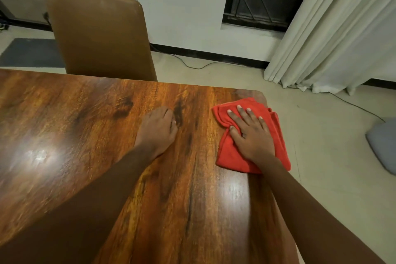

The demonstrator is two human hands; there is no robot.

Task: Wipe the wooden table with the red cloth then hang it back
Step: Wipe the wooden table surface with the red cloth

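The red cloth (228, 152) lies bunched near the far right corner of the glossy wooden table (85, 135), partly hanging over the right edge. My right hand (250, 133) presses flat on it with fingers spread and straight. My left hand (157, 129) rests on the bare wood to the left of the cloth, fingers curled under, holding nothing.
A brown chair (100, 34) stands pushed against the table's far edge. White curtains (332, 34) hang at the right by a dark window. A cable runs across the pale floor, a grey cushion (383, 143) lies at the right, and a dark mat (30, 52) at the left.
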